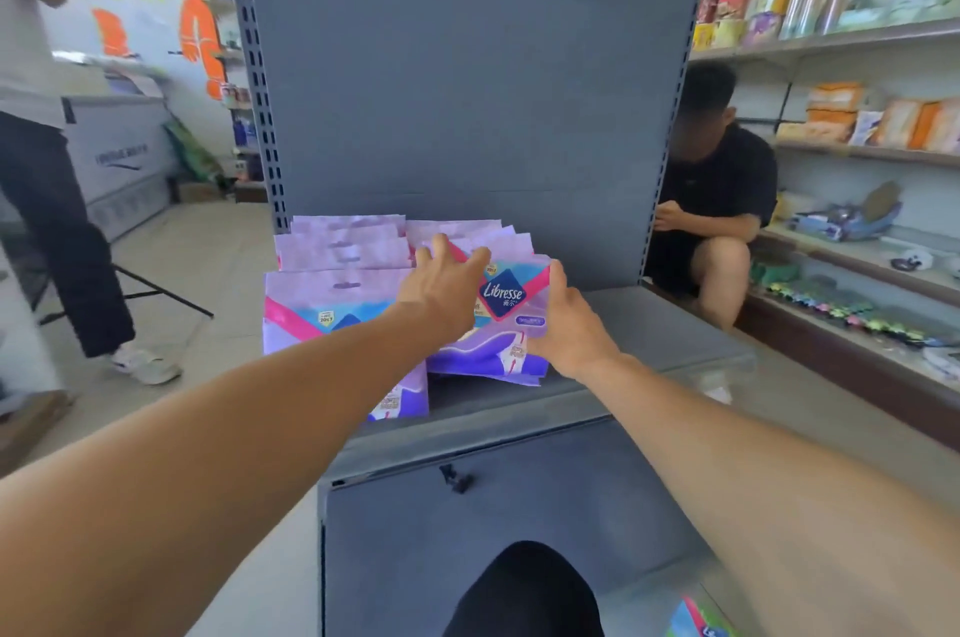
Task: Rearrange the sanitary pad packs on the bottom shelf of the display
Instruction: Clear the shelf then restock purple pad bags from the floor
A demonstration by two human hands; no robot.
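Observation:
Purple and pink Libresse sanitary pad packs stand in two rows on the grey bottom shelf [649, 324] of the display. The front pack of the right row [506, 309] is held between both hands. My left hand [447, 285] lies over its top left edge with fingers spread. My right hand [571, 324] grips its right side. The left row's front pack [332, 319] stands beside it, partly hidden by my left forearm. More packs [348, 241] stand behind both.
The shelf's right half is bare grey metal. A person in black crouches at the right [711, 199] by stocked wall shelves [857, 153]. Another person stands at far left [57, 199] near a chest freezer [119, 153]. One more pack [701, 621] lies low on the floor.

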